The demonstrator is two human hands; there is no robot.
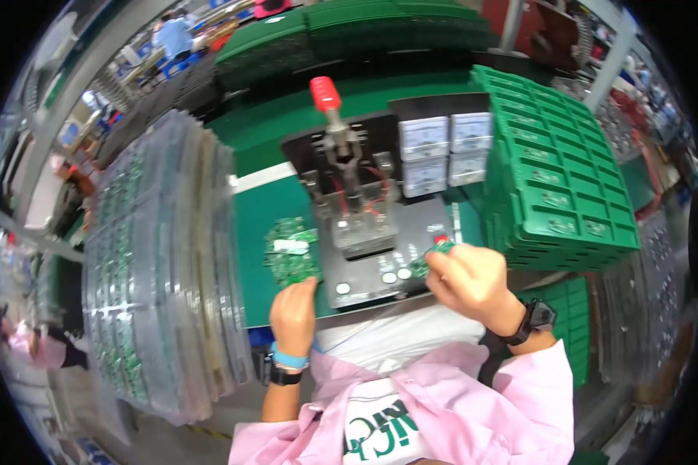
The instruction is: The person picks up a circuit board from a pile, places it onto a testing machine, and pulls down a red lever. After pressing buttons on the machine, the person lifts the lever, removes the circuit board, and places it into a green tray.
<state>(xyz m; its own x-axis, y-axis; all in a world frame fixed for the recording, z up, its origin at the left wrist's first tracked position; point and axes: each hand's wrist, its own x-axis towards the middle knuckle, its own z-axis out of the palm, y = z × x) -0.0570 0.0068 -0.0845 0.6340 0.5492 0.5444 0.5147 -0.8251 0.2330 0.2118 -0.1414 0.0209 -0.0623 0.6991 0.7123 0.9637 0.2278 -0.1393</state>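
Note:
My left hand is at the near edge of a loose pile of small green circuit boards, its fingers drawn together on a board there. A white piece lies on the pile. At the front right of a dark test fixture, my right hand is closed on a small green circuit board, partly hidden by the fingers. The fixture carries a toggle clamp with an upright red handle, above a clear block. Round light buttons line its front.
Clear plastic trays holding green boards are stacked high at the left. Green slotted trays stand stacked at the right. Behind the fixture is a black panel with small display units. Green crates line the back.

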